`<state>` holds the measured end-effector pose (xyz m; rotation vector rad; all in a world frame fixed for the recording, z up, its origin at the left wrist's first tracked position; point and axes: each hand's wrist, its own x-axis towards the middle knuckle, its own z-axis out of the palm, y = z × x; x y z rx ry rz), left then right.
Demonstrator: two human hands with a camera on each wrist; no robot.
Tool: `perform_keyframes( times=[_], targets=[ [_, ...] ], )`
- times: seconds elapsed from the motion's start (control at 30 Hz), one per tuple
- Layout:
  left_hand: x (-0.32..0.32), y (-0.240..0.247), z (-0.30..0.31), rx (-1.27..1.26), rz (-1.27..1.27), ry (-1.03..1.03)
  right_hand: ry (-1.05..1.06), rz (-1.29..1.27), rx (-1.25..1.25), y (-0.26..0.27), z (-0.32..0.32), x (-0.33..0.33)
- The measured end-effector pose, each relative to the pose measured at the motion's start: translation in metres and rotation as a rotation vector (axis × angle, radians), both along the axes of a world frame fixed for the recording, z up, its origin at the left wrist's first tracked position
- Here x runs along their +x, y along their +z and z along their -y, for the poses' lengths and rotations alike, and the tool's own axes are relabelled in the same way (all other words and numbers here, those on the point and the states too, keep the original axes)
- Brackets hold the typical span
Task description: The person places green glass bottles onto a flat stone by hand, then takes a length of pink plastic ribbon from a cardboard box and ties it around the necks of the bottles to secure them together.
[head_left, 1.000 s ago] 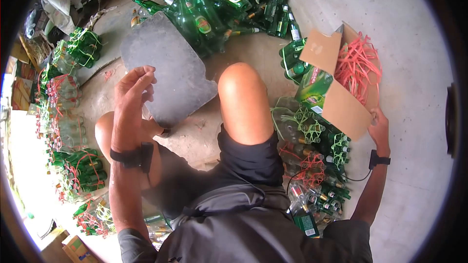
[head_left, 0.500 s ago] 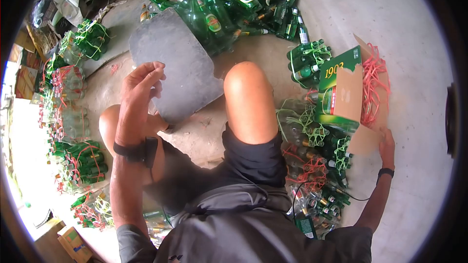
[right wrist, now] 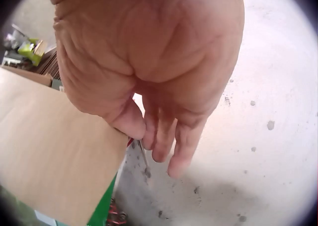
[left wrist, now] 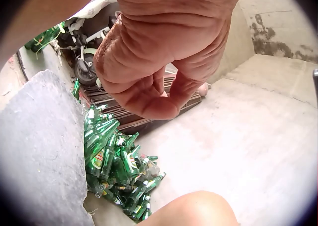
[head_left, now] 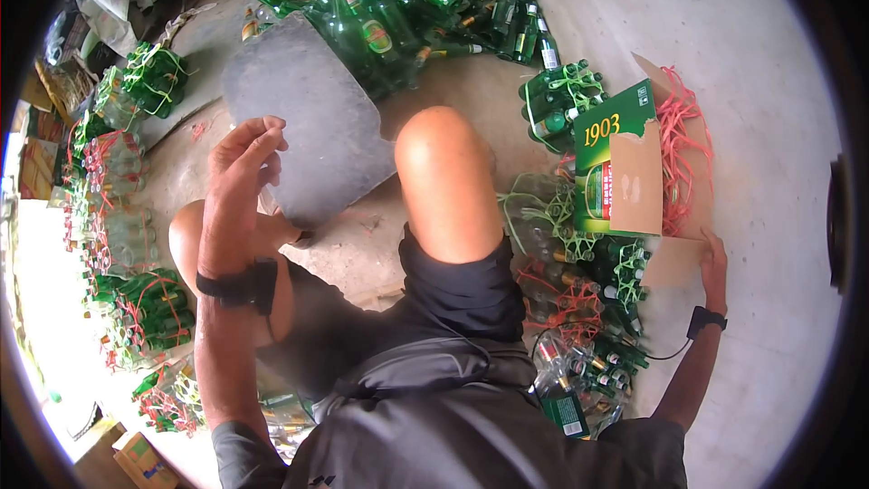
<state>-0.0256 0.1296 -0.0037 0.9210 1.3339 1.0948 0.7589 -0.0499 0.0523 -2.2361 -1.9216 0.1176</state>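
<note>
In the head view, my left hand [head_left: 244,158] is raised over a grey flat board [head_left: 299,113], its fingers loosely curled with nothing in them. The left wrist view shows the same hand [left wrist: 164,57] with thumb and fingers bent close together. My right hand [head_left: 714,272] is at the lower flap of a green and brown cardboard box [head_left: 618,131], which holds tangled red straps [head_left: 677,163]. In the right wrist view, the thumb of that hand [right wrist: 149,72] touches the edge of the brown flap [right wrist: 54,146], while the other fingers point down past it, fairly straight.
Loose green bottles [head_left: 371,23] lie piled beyond the board. Strapped bottle bundles [head_left: 122,217] line the left side; others [head_left: 561,104] stand near the box. My raised knee [head_left: 444,172] is between the board and the right-hand bundles.
The box has turned, so its green "1903" side now faces up. My right hand has moved lower beside the flap, and its fingers look straighter. The left hand stays raised.
</note>
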Motion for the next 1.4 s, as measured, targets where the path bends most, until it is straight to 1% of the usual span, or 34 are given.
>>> perform_keyframes(
  times=[0.03, 0.07, 0.13, 0.17, 0.23, 0.37, 0.43, 0.47, 0.53, 0.57, 0.63, 0.67, 0.73, 0.77, 0.83, 0.9, 0.97, 1.03, 1.07, 1.13, 1.2, 1.27, 1.33, 1.37, 1.4],
  targets=[
    [0.0, 0.0, 0.0, -0.004, -0.003, 0.005, -0.032, -0.106, 0.032, -0.004, 0.0, 0.004],
    [0.0, 0.0, 0.0, -0.008, -0.006, 0.009, -0.034, -0.104, 0.034, -0.008, 0.0, 0.007],
    [0.002, 0.001, 0.001, -0.009, -0.011, 0.004, -0.292, -0.256, 0.047, -0.013, 0.0, 0.005],
    [0.003, 0.002, 0.002, -0.008, -0.018, 0.005, -0.3, -0.253, 0.054, -0.015, -0.001, 0.004],
    [0.007, 0.006, 0.003, 0.0, -0.02, 0.003, -0.233, -0.183, 0.112, -0.02, -0.006, 0.005],
    [0.006, 0.007, 0.004, -0.004, -0.038, 0.004, -0.287, -0.128, 0.14, -0.036, -0.014, 0.009],
    [0.006, 0.006, 0.004, -0.005, -0.048, 0.001, -0.269, -0.173, 0.307, -0.044, -0.017, 0.016],
    [0.006, 0.006, 0.004, -0.01, -0.056, -0.003, -0.271, -0.17, 0.311, -0.046, -0.016, 0.019],
    [0.007, 0.006, 0.003, -0.018, -0.049, 0.012, -0.57, -0.207, 0.355, -0.042, -0.022, 0.008],
    [0.007, 0.006, 0.003, -0.027, -0.046, 0.029, -0.574, -0.205, 0.359, -0.043, -0.024, 0.013],
    [0.004, 0.003, 0.003, -0.015, -0.051, 0.023, -0.492, -0.276, 0.327, -0.048, -0.026, 0.037],
    [0.004, 0.001, 0.004, -0.004, -0.058, 0.022, -0.495, -0.272, 0.339, -0.047, -0.027, 0.048],
    [0.003, -0.001, 0.005, -0.008, -0.044, 0.037, -0.446, -0.064, 0.338, -0.046, -0.031, 0.055],
    [0.004, 0.0, 0.006, -0.016, -0.032, 0.056, -0.449, -0.065, 0.341, -0.043, -0.03, 0.058],
    [0.007, 0.001, 0.01, 0.013, -0.047, 0.067, -0.516, -0.283, 0.33, -0.03, -0.028, 0.056],
    [0.006, 0.001, 0.009, 0.034, -0.061, 0.079, -0.518, -0.31, 0.361, -0.026, -0.02, 0.059],
    [0.001, -0.002, 0.006, -0.02, -0.028, 0.071, -0.516, -0.335, 0.394, -0.024, -0.009, 0.068],
    [0.001, -0.002, 0.003, -0.027, -0.044, 0.055, -0.57, -0.125, 0.208, -0.034, 0.013, 0.119],
    [0.0, -0.001, 0.002, -0.031, -0.057, 0.034, -0.569, -0.129, 0.205, -0.039, 0.016, 0.124],
    [0.002, -0.001, 0.001, -0.031, -0.067, 0.03, -0.607, -0.298, 0.238, -0.044, 0.022, 0.126],
    [0.005, -0.002, 0.001, -0.031, -0.075, 0.021, -0.593, -0.29, 0.27, -0.045, 0.021, 0.125],
    [0.007, -0.002, 0.001, -0.009, -0.047, 0.01, -0.57, -0.286, 0.305, -0.039, 0.015, 0.109],
    [0.008, 0.0, 0.002, -0.011, -0.057, 0.005, -0.637, -0.211, 0.18, -0.028, 0.01, 0.092],
    [0.009, 0.001, 0.002, -0.018, -0.063, -0.005, -0.635, -0.212, 0.177, -0.028, 0.008, 0.087],
    [0.01, 0.003, 0.004, -0.021, -0.065, 0.0, -0.596, -0.173, 0.239, -0.032, 0.01, 0.087]
  ],
)
